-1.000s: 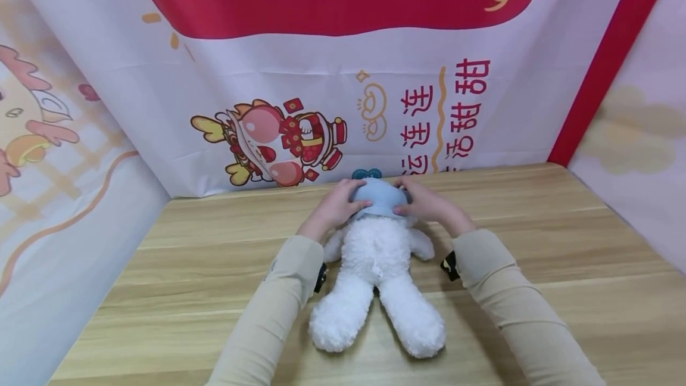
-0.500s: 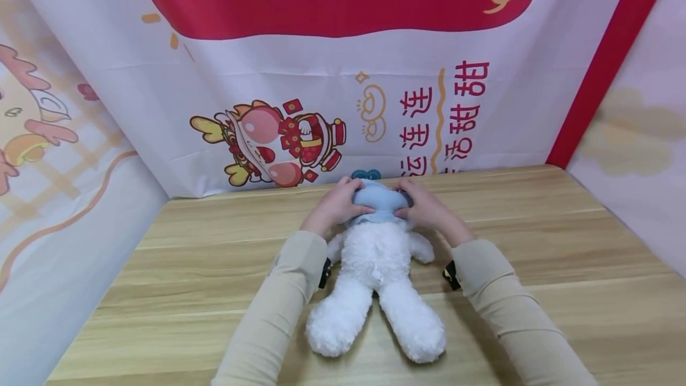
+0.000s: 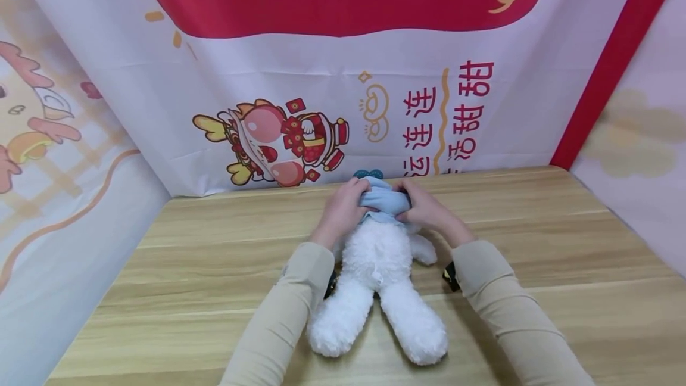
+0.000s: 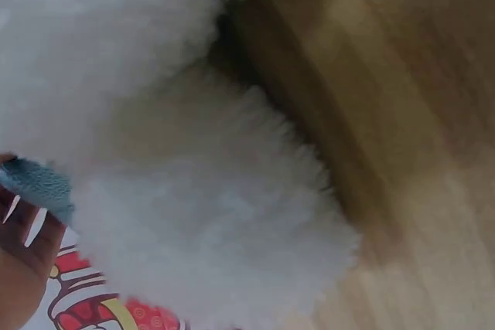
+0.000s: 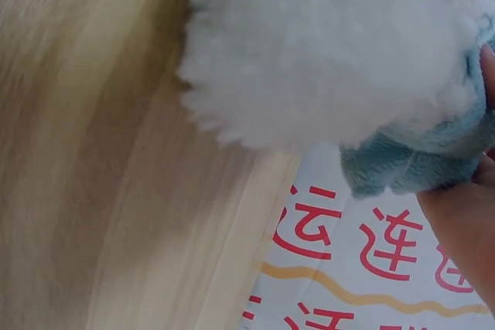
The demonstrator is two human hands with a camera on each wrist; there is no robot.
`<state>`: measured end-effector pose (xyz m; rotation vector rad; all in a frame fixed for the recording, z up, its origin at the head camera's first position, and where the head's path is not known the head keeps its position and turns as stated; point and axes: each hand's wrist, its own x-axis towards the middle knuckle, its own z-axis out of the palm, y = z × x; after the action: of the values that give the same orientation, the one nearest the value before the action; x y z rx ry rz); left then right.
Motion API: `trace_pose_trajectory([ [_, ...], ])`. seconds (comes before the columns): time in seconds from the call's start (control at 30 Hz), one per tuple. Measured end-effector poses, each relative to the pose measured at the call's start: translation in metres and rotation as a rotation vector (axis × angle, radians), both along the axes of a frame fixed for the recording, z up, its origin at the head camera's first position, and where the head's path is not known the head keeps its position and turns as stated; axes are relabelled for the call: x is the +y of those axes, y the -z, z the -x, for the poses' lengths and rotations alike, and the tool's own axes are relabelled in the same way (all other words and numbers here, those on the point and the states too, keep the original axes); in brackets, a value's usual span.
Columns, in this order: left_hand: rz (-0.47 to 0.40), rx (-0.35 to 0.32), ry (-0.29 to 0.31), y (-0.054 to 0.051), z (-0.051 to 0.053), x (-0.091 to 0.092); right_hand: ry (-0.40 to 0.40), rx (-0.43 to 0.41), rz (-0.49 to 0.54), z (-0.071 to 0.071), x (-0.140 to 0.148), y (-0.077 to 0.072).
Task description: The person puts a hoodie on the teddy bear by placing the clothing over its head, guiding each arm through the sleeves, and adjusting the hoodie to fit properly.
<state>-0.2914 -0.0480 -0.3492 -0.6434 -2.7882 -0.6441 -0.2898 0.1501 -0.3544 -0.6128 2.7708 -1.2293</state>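
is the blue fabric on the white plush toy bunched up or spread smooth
Bunched up: the head view shows folds in the blue fabric where the left hand and right hand grip it.

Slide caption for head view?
Left hand and right hand grip blue cloth at the far end of a white plush toy.

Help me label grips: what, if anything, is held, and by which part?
The blue fabric at the far end of the white plush toy; left hand grips its left side, right hand its right.
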Motion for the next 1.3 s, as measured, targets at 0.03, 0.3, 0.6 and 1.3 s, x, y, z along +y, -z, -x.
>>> trace_pose_trajectory([
  [0.03, 0.000, 0.014, -0.004, 0.001, 0.000, 0.000, 0.007, 0.000, 0.002, 0.000, -0.001, 0.000],
  [0.3, -0.060, 0.104, -0.084, 0.006, -0.005, 0.005, 0.065, 0.055, 0.008, -0.002, -0.007, 0.002],
  [0.6, -0.138, 0.110, -0.192, 0.009, -0.008, 0.010, 0.229, 0.081, 0.006, -0.004, -0.019, 0.003],
  [1.3, -0.173, 0.155, -0.234, 0.011, -0.004, 0.001, 0.355, 0.299, -0.010, 0.002, -0.009, 0.010],
])
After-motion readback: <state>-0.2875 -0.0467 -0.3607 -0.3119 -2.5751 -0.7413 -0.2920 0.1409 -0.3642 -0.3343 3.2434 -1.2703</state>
